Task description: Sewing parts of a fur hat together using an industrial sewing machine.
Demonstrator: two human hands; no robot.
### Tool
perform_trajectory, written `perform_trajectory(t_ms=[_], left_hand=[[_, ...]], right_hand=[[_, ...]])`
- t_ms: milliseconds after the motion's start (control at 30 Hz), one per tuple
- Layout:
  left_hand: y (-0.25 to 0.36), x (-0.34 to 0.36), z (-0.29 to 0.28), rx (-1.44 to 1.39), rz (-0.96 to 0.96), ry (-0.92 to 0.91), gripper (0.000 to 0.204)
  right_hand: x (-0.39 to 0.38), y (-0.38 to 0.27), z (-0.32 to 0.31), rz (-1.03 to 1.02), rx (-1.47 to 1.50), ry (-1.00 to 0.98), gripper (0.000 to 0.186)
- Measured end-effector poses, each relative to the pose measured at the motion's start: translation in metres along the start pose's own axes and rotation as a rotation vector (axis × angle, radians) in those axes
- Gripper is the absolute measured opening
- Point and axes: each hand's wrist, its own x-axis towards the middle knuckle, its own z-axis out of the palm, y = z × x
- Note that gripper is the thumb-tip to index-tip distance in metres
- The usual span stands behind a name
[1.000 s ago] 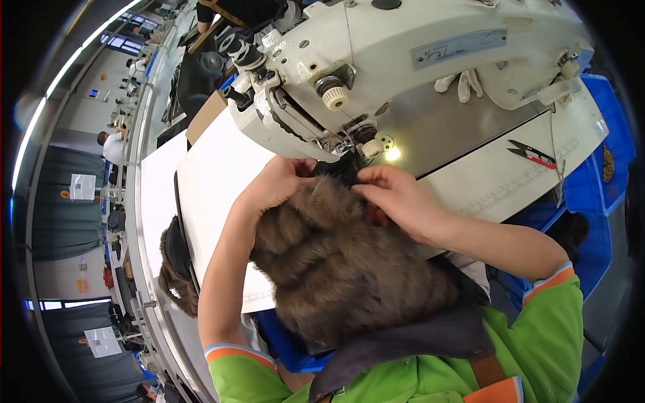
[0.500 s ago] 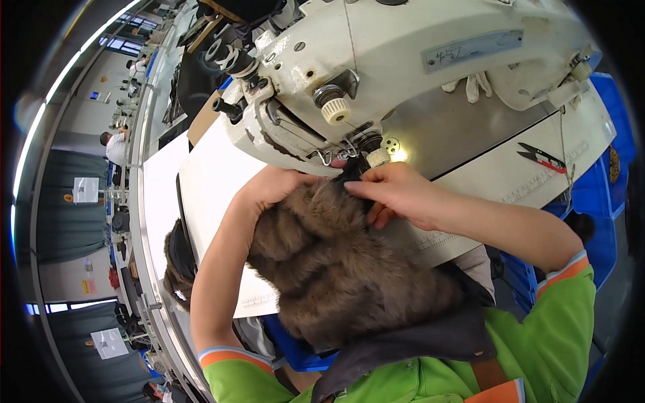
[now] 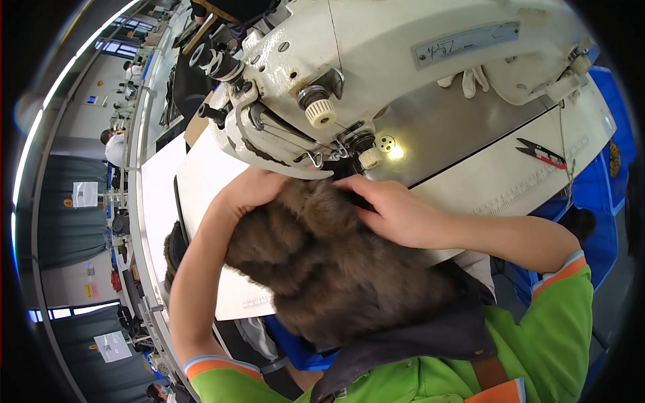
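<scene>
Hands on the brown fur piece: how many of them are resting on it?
2. The left hand lies on the upper left edge of the brown fur piece, under the sewing machine. The right hand presses its upper right part, near the needle area.

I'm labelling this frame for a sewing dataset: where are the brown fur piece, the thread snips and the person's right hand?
brown fur piece (image 3: 322,269), head view, on the middle of the pile.
thread snips (image 3: 541,154), head view, on the red handle.
right hand (image 3: 390,211), head view, on the back of the hand.
</scene>
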Motion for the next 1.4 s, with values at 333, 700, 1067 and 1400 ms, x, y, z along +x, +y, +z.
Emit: perform_trajectory(t_ms=[333, 700, 1067, 1400], left_hand=[[0.015, -0.015, 0.07, 0.642, 0.247, 0.514, 0.026], [0.015, -0.015, 0.077, 0.343, -0.065, 0.412, 0.03], [0.013, -0.026, 0.115, 0.711, 0.252, 0.731, 0.012], [0.003, -0.017, 0.116, 0.334, 0.373, 0.687, 0.012]], right_hand=[[0.014, 0.0, 0.023, 0.378, -0.164, -0.144, 0.034], [-0.008, -0.006, 0.022, 0.628, 0.475, 0.187, 0.052], [0.005, -0.01, 0.003, 0.805, 0.538, 0.015, 0.018], [0.007, -0.021, -0.004, 0.981, 0.574, 0.111, 0.017]])
